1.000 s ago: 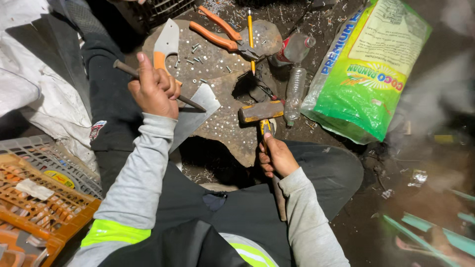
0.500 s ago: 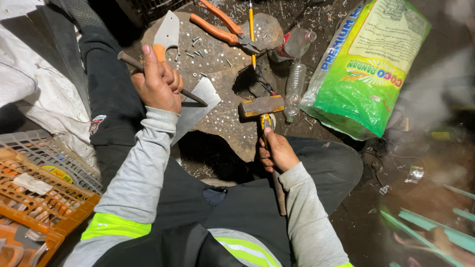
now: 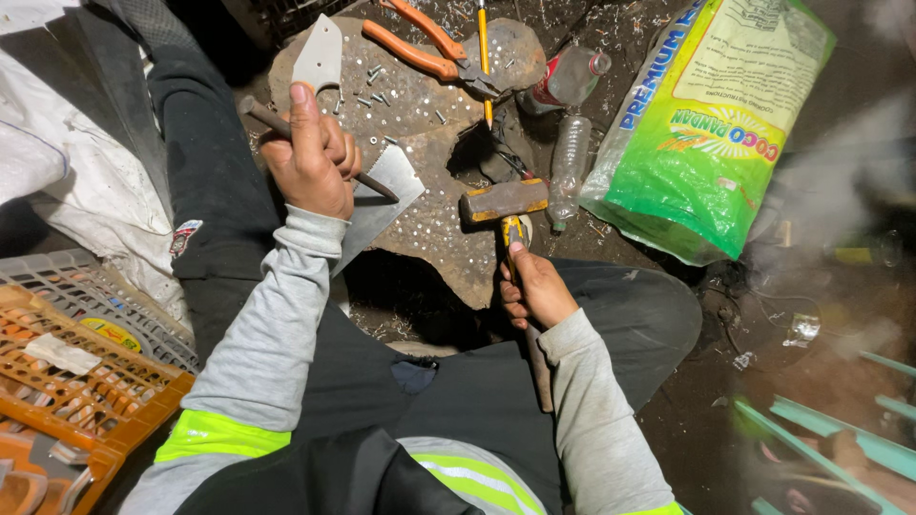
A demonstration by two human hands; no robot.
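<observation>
Gripping the punch [image 3: 315, 151] in a closed left hand [image 3: 310, 157], the right hand's [image 3: 536, 291] fist-held hammer [image 3: 504, 200] could glance off onto knuckles.

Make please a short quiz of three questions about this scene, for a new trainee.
1. True or false: the right hand grips the hammer by its handle.
2. What does the left hand hold? A) the orange pliers B) a thin metal rod C) a plastic bottle
3. Fill in: the tip of the metal rod rests on a flat ____ sheet.

Key: 1 true; 2 B; 3 metal. The orange pliers and plastic bottle lie untouched further away.
</observation>
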